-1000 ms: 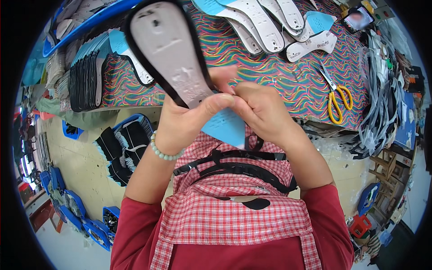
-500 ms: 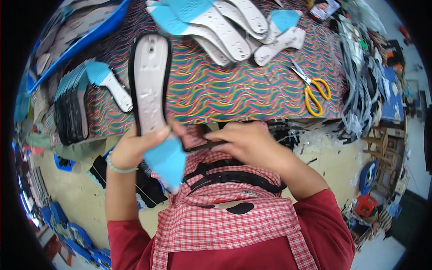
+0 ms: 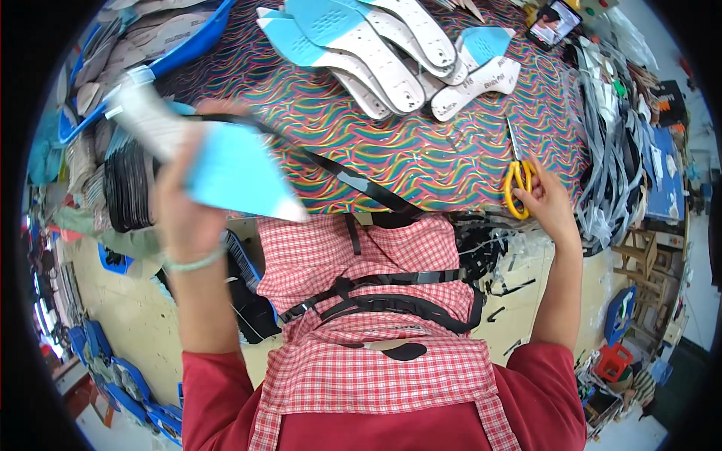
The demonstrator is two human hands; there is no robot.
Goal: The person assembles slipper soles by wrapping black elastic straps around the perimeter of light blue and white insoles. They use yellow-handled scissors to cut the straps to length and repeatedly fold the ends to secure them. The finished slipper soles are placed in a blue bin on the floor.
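My left hand (image 3: 188,214), blurred by motion, grips a shoe insole (image 3: 239,167) with a white body and a light blue pointed end, tilted above the table's left side. From the insole a long black strip (image 3: 353,179) trails right and down to the table's near edge. Over at the right, my right hand (image 3: 553,201) has its fingers closed about the yellow handles of a pair of scissors (image 3: 514,171), whose blades point away from me. Several more blue-and-white insoles (image 3: 376,79) lie overlapping at the back of the table.
A stack of black-edged insoles (image 3: 128,192) stands at the left, near a blue tray (image 3: 192,45) of insole pieces. Grey strips (image 3: 598,158) hang in a bundle along the right edge. A phone (image 3: 554,24) lies at the back right. The table wears a wavy-patterned cover (image 3: 444,169).
My left hand has swung the insole up and left, tipping it over, with the black strip now stretched out from it. My right hand has left the strip and moved right onto the scissors.
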